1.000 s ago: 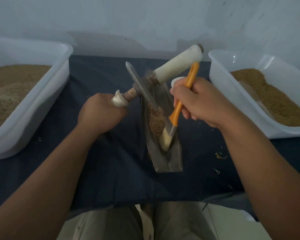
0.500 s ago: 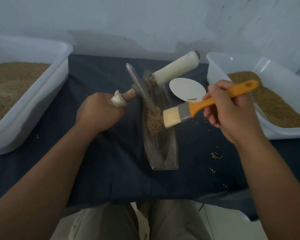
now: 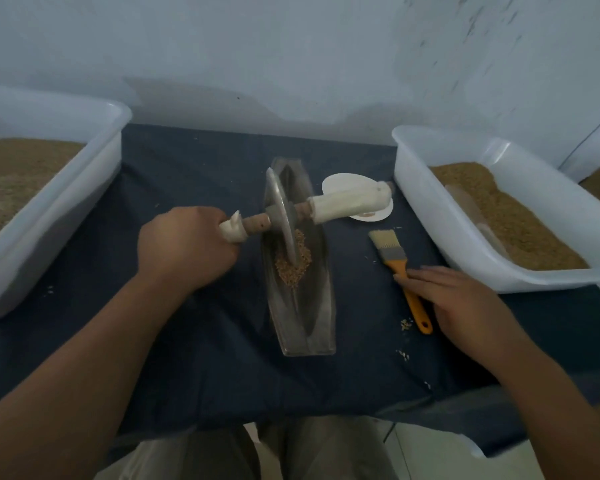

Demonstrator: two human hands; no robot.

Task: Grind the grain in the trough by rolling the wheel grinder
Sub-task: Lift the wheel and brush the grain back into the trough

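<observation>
Grinding seems barely begun: the grain (image 3: 293, 268) looks mostly whole.
The wheel grinder (image 3: 281, 216) stands in the trough (image 3: 312, 323) at centre, its edge in the small pile. The left hand (image 3: 184, 247) grips its left handle, and the right hand (image 3: 461, 299) lies flat, fingers straight, on the brush (image 3: 400, 265) at right.

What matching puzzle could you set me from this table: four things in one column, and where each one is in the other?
Things
1. brush
2. grinder wheel
3. white disc
4. left hand

Places
A. standing in the trough, on the grain
B. gripping the grinder wheel's wrapped handle
C. flat on the cloth, with the right hand's straight fingers across its orange handle
D. on the cloth, partly hidden by the grinder wheel's free handle

Pairs: 1-C, 2-A, 3-D, 4-B
</observation>
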